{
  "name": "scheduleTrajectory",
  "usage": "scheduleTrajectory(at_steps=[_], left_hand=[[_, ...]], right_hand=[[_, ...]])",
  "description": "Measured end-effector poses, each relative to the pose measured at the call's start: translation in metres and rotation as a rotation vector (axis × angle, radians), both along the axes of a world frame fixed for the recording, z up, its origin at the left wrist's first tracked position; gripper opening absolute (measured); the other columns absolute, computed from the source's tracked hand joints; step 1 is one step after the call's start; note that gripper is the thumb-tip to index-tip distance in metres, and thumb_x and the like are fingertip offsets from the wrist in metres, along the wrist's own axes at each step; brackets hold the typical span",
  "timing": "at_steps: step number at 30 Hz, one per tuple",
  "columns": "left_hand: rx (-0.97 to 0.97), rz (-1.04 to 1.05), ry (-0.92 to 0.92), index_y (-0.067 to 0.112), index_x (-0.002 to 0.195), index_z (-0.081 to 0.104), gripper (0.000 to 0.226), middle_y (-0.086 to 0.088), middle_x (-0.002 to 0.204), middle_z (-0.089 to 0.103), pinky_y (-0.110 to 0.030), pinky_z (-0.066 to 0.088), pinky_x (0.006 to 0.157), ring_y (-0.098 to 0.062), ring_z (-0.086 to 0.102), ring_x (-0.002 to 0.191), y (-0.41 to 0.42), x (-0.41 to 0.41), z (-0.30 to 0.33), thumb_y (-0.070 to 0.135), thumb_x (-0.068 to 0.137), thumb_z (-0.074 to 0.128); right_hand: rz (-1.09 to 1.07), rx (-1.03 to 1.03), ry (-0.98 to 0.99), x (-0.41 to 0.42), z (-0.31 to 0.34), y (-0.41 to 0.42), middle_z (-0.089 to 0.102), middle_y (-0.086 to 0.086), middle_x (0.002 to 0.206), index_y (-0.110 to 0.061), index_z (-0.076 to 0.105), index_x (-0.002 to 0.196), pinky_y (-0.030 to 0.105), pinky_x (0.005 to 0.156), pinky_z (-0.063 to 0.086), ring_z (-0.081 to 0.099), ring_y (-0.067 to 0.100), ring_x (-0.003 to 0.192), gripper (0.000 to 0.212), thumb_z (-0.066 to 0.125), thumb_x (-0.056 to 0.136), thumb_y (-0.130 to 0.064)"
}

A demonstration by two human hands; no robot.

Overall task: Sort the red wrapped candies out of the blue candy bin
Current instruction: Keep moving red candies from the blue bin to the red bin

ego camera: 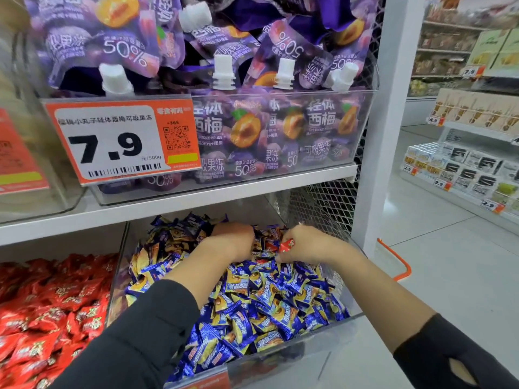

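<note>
I saw the shelf unit (179, 204) filling the view, with a clear bin of purple jelly pouches (280, 130) at twelve o'clock and its orange price tag (122, 141) reading 7.9 at ten o'clock. Below the shelf board, the blue candy bin (314, 336) sat at six o'clock, heaped with blue and yellow wrapped candies (266, 304). Just beside it, at eight o'clock, lay the bin of red candies (50, 318). Both of my arms, in dark sleeves (146, 338), reached into the blue bin. My left hand (234, 242) was dug into the pile near the back, fingers buried among wrappers, so I could not tell its grip. My right hand (306, 245), just beside it toward three o'clock, pinched a red wrapped candy (287, 245) above the heap. Another red wrapper (271, 245) showed between the hands.
</note>
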State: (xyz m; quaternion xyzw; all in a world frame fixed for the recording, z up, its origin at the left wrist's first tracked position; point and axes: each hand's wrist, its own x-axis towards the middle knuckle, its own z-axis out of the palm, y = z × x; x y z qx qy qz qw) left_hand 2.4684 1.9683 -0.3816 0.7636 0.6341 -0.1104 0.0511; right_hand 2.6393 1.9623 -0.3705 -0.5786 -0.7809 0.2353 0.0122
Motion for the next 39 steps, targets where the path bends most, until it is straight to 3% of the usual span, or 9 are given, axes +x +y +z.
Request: scheduleTrajectory(at_steps=[3, 6, 11, 14, 20, 25, 31, 36, 39], left_hand=[[-0.057, -0.06, -0.058, 0.02, 0.095, 0.072, 0.031, 0.002, 0.093, 0.071, -0.03, 0.055, 0.072, -0.019, 0.066, 0.083, 0.0, 0.003, -0.002, 0.049, 0.086, 0.064], [-0.026, -0.077, -0.023, 0.017, 0.092, 0.071, 0.036, 0.001, 0.085, 0.067, -0.029, 0.051, 0.064, -0.019, 0.063, 0.075, -0.002, 0.008, -0.007, 0.051, 0.086, 0.061], [-0.016, -0.072, -0.085, 0.015, 0.086, 0.066, 0.013, -0.001, 0.088, 0.067, -0.032, 0.051, 0.07, -0.023, 0.062, 0.081, -0.002, 0.012, -0.007, 0.027, 0.087, 0.059], [0.062, -0.053, -0.112, 0.016, 0.077, 0.059, 0.011, -0.002, 0.077, 0.059, -0.029, 0.045, 0.064, -0.022, 0.055, 0.07, -0.003, 0.005, -0.006, 0.022, 0.086, 0.056], [-0.039, -0.105, -0.115, 0.021, 0.11, 0.062, 0.027, -0.002, 0.095, 0.064, -0.03, 0.048, 0.065, -0.022, 0.061, 0.082, -0.006, 0.01, -0.01, 0.018, 0.084, 0.057], [-0.033, -0.098, -0.003, 0.013, 0.1, 0.063, 0.019, -0.003, 0.08, 0.055, -0.03, 0.041, 0.06, -0.021, 0.051, 0.071, -0.011, 0.021, -0.008, 0.01, 0.084, 0.053], [0.08, -0.029, -0.253, 0.014, 0.09, 0.059, 0.006, -0.006, 0.088, 0.06, -0.028, 0.039, 0.06, -0.025, 0.056, 0.077, -0.017, 0.009, -0.002, 0.017, 0.085, 0.056], [0.204, 0.13, -0.538, 0.021, 0.112, 0.056, 0.022, -0.002, 0.101, 0.064, -0.035, 0.056, 0.073, -0.022, 0.064, 0.085, -0.03, -0.002, 0.021, 0.02, 0.09, 0.059], [0.267, 0.126, -0.577, 0.026, 0.125, 0.05, 0.033, 0.001, 0.107, 0.062, -0.03, 0.054, 0.065, -0.017, 0.062, 0.078, -0.05, -0.011, 0.03, 0.02, 0.093, 0.054]], right_hand=[[-0.07, 0.05, 0.117, 0.001, -0.002, 0.002, 0.061, 0.004, 0.092, -0.018, 0.061, 0.092, 0.027, 0.07, 0.044, 0.058, 0.018, 0.084, 0.036, 0.066, 0.083, -0.052], [-0.187, 0.134, 0.181, -0.004, -0.003, 0.011, 0.047, -0.001, 0.06, -0.018, 0.046, 0.059, 0.026, 0.05, 0.034, 0.048, 0.017, 0.06, 0.04, 0.059, 0.088, -0.041], [-0.153, 0.15, -0.005, -0.02, -0.017, 0.034, 0.055, 0.01, 0.084, -0.011, 0.049, 0.075, 0.028, 0.063, 0.038, 0.052, 0.026, 0.079, 0.017, 0.049, 0.09, -0.019], [-0.016, 0.045, -0.156, -0.029, -0.029, 0.043, 0.054, 0.009, 0.085, -0.005, 0.062, 0.097, 0.025, 0.052, 0.035, 0.051, 0.024, 0.078, 0.02, 0.047, 0.094, -0.017], [0.089, 0.01, -0.288, -0.037, -0.037, 0.043, 0.064, 0.014, 0.105, -0.003, 0.059, 0.118, 0.028, 0.066, 0.042, 0.059, 0.028, 0.085, 0.028, 0.047, 0.097, -0.018], [0.105, 0.028, -0.322, -0.032, -0.046, 0.041, 0.065, 0.016, 0.112, -0.003, 0.058, 0.117, 0.032, 0.072, 0.044, 0.062, 0.031, 0.097, 0.027, 0.044, 0.094, -0.006], [-0.026, 0.157, -0.038, -0.016, -0.039, 0.046, 0.063, 0.012, 0.09, -0.011, 0.059, 0.087, 0.027, 0.055, 0.037, 0.055, 0.025, 0.079, 0.01, 0.05, 0.088, -0.015], [-0.106, 0.162, 0.133, -0.007, -0.02, 0.028, 0.065, 0.006, 0.087, -0.012, 0.063, 0.097, 0.028, 0.063, 0.044, 0.06, 0.02, 0.074, 0.023, 0.053, 0.093, -0.032], [-0.069, 0.106, -0.018, -0.004, -0.017, 0.018, 0.062, 0.007, 0.077, -0.01, 0.059, 0.081, 0.028, 0.067, 0.043, 0.058, 0.02, 0.068, 0.034, 0.046, 0.099, -0.036]])
